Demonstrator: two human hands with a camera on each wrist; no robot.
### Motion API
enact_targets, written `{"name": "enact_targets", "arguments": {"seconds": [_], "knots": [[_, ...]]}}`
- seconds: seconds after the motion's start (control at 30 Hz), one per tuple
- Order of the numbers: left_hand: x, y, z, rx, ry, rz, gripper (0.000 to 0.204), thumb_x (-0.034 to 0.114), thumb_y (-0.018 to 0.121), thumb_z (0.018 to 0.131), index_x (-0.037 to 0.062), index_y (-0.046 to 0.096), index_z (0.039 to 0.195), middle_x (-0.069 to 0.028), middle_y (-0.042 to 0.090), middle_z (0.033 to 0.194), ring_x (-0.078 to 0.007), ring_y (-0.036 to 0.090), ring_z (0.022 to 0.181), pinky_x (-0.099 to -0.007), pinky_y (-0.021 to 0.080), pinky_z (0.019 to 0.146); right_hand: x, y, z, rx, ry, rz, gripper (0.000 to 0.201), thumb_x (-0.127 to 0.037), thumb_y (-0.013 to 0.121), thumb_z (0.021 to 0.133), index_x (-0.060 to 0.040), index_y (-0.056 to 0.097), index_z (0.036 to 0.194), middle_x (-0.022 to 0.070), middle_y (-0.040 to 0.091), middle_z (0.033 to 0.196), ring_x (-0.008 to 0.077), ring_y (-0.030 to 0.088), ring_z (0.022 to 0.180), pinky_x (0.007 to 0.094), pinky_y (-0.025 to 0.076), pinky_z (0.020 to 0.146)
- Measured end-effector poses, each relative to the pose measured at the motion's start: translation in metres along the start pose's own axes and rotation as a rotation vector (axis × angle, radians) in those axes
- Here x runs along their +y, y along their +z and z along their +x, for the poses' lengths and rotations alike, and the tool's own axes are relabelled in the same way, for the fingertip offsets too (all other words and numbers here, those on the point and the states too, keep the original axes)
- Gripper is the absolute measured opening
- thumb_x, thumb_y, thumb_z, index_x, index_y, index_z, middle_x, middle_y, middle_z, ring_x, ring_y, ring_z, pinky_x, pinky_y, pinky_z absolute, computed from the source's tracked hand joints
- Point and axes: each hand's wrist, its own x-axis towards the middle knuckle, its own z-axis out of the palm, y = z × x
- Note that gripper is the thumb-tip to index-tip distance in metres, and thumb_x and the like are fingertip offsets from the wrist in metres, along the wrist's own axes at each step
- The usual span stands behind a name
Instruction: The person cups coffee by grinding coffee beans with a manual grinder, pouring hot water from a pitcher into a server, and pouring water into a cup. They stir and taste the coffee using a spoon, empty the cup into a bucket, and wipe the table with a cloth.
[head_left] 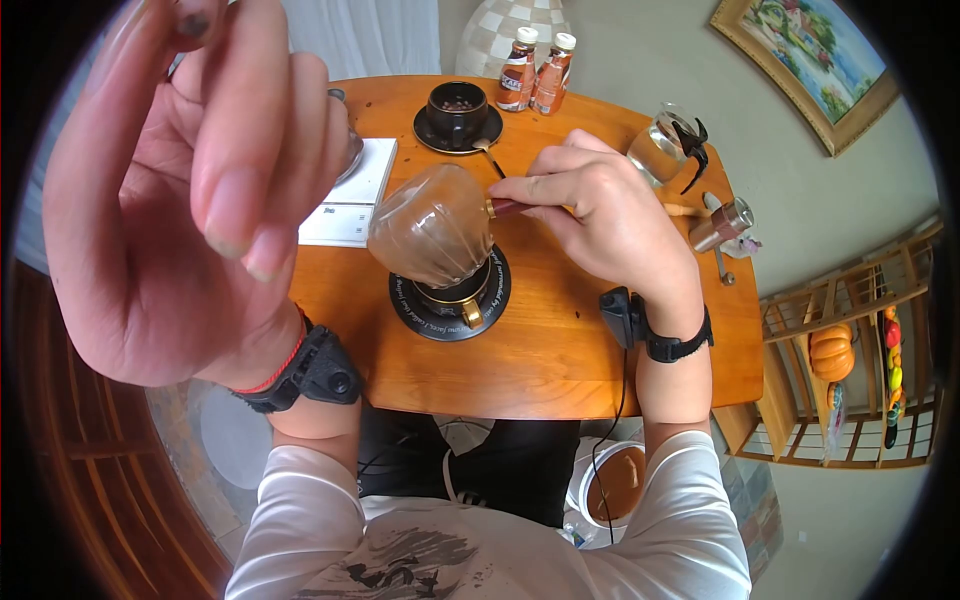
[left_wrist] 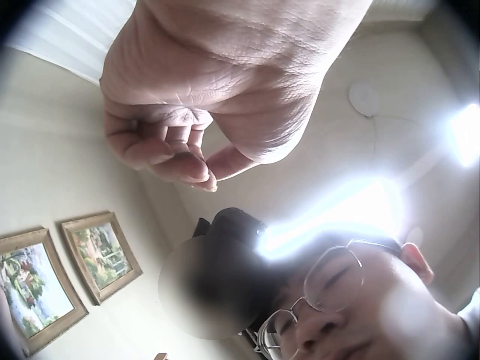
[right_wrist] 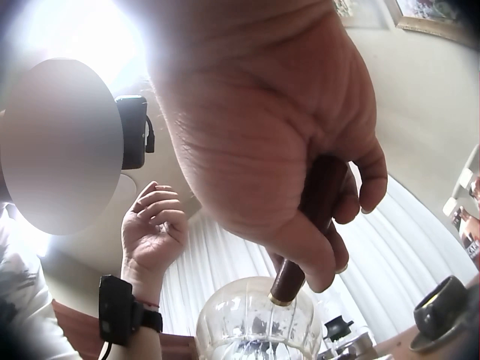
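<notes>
My left hand [head_left: 200, 180] is raised close to the head camera, its fingers curled, with a small dark bean-like thing [head_left: 192, 22] pinched at the fingertips. The left wrist view shows thumb and fingertips of that hand [left_wrist: 210, 97] meeting. A red-brown handle [head_left: 510, 207] is gripped by my right hand [head_left: 610, 205]. The ribbed glass pot [head_left: 430, 225] on this handle tilts above a black cup with a gold handle [head_left: 471, 313] on a black saucer [head_left: 420, 318]. In the right wrist view, my right hand [right_wrist: 270, 127] wraps the handle [right_wrist: 322, 191] above the glass [right_wrist: 255, 319].
Behind stands a black cup [head_left: 457, 125] of dark beans on its saucer, a spoon [head_left: 490, 155] beside it. A white scale [head_left: 340, 225] lies left, partly hidden by my left hand. Two bottles [head_left: 517, 75], a glass jug [head_left: 658, 150] and a grinder [head_left: 722, 225] stand farther off.
</notes>
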Motion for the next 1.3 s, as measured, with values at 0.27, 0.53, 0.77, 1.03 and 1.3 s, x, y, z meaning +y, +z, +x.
{"name": "enact_targets", "arguments": {"seconds": [0.27,0.53,0.77,1.03,1.3], "knots": [[0.000,0.001,-0.002,0.016,-0.005,-0.037,0.020,0.019,0.032,0.107,0.0047,0.045,0.111,0.0024,0.051,0.072,-0.0087,0.042,0.058,-0.0241,0.036,0.063,0.012,0.002,-0.001,-0.081,0.022,0.047,0.029,0.003,0.075,0.078,-0.0079,0.079,0.105,0.0083,0.071,0.084,0.0287,0.062,0.082,0.0373,0.052,0.077],[-0.001,0.002,-0.003,0.047,-0.006,-0.042,0.017,0.018,0.034,0.107,0.0054,0.045,0.109,0.0024,0.051,0.072,-0.0091,0.042,0.056,-0.0251,0.035,0.064,0.035,0.011,-0.008,-0.244,0.280,0.381,0.020,-0.013,0.071,0.090,-0.0018,0.074,0.106,0.0177,0.074,0.096,0.0377,0.069,0.088,0.0401,0.055,0.079],[0.000,0.000,-0.004,0.057,-0.002,-0.035,0.014,0.017,0.035,0.107,0.0057,0.044,0.108,0.0015,0.051,0.072,-0.0093,0.042,0.056,-0.0258,0.035,0.066,0.068,0.007,-0.014,-0.260,0.417,0.429,0.026,-0.024,0.061,0.104,0.0015,0.067,0.108,0.0034,0.063,0.079,0.0121,0.055,0.072,0.0292,0.048,0.069],[0.001,0.002,-0.004,0.076,-0.017,-0.056,0.014,0.017,0.035,0.106,0.0059,0.044,0.107,0.0008,0.051,0.070,-0.0094,0.042,0.055,-0.0273,0.035,0.067,0.107,-0.003,-0.027,-0.167,0.864,0.160,0.037,-0.030,0.052,0.106,0.0027,0.063,0.094,0.0026,0.055,0.063,0.0121,0.051,0.054,0.0304,0.044,0.054],[-0.003,0.018,0.001,0.092,-0.032,-0.015,0.011,0.016,0.043,0.104,0.0057,0.045,0.107,0.0015,0.050,0.070,-0.0084,0.041,0.055,-0.0267,0.033,0.068,0.128,-0.006,-0.041,-0.333,1.078,0.080,0.051,-0.034,0.047,0.107,0.0060,0.059,0.079,0.0130,0.062,0.059,0.0223,0.062,0.047,0.0374,0.052,0.053]]}}
